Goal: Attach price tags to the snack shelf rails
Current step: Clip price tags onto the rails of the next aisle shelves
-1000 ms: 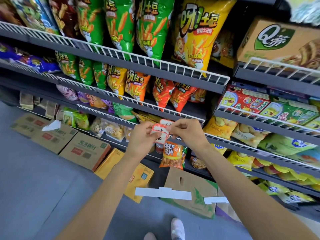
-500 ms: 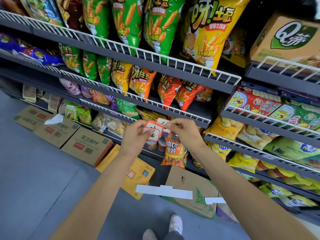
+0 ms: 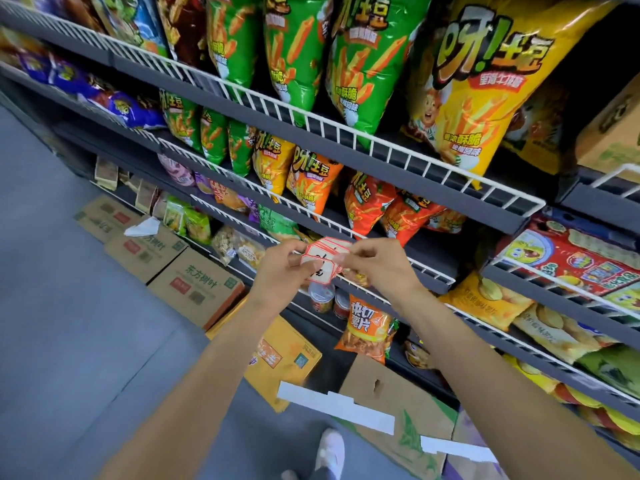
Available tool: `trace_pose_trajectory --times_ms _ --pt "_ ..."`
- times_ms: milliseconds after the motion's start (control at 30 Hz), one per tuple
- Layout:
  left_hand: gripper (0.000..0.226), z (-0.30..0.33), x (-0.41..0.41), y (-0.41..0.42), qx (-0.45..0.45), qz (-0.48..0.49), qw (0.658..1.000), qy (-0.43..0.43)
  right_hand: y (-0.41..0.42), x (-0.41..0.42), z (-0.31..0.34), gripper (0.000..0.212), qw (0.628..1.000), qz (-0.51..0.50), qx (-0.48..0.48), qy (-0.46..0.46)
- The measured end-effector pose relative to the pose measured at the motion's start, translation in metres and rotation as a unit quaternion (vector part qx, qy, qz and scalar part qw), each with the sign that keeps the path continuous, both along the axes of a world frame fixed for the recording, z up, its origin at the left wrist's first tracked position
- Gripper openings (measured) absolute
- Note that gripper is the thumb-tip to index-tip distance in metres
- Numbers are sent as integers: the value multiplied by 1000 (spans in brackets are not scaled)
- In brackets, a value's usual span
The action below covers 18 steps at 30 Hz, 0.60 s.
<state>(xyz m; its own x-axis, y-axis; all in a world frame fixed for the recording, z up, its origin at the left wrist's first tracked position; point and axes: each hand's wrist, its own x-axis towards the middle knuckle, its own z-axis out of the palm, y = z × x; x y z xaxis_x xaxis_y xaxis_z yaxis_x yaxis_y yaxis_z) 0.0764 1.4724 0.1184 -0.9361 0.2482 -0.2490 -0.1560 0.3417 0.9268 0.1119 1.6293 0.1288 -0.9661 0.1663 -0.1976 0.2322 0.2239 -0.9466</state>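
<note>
Both my hands hold a small stack of red-bordered white price tags point(image 3: 320, 260) in front of the snack shelves. My left hand point(image 3: 282, 271) grips the stack from the left, thumb on its face. My right hand point(image 3: 375, 263) pinches the upper tags at the stack's right edge. The tags hang just before a white wire shelf rail point(image 3: 429, 271) and its grey shelf front. A second rail point(image 3: 346, 133) runs higher up under large green and yellow snack bags point(image 3: 474, 81).
Cardboard boxes point(image 3: 194, 284) line the grey floor along the shelf base. A yellow box point(image 3: 284, 358) and an open carton point(image 3: 398, 403) lie below my arms, with white paper strips point(image 3: 336, 405) on them. My white shoe point(image 3: 329, 448) shows at the bottom.
My view has shifted closer to the shelves and upward. My hands stay together on the tag stack, the right fingers working along its upper edge.
</note>
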Motion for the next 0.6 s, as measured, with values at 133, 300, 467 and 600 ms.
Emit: trace_pose_trajectory --times_ms 133,300,467,600 --pt "16 -1 -11 -1 0 14 1000 1 3 -14 -3 30 1000 1 -21 -6" --pt "14 0 -28 -7 2 23 1000 0 -2 -36 -9 32 999 12 -33 -32" --pt "15 -3 -43 -24 -5 52 999 -10 -9 -57 -13 30 997 8 -44 -61" --pt "19 -5 -57 -35 -5 43 999 -17 -20 -70 -13 29 998 15 -27 -56"
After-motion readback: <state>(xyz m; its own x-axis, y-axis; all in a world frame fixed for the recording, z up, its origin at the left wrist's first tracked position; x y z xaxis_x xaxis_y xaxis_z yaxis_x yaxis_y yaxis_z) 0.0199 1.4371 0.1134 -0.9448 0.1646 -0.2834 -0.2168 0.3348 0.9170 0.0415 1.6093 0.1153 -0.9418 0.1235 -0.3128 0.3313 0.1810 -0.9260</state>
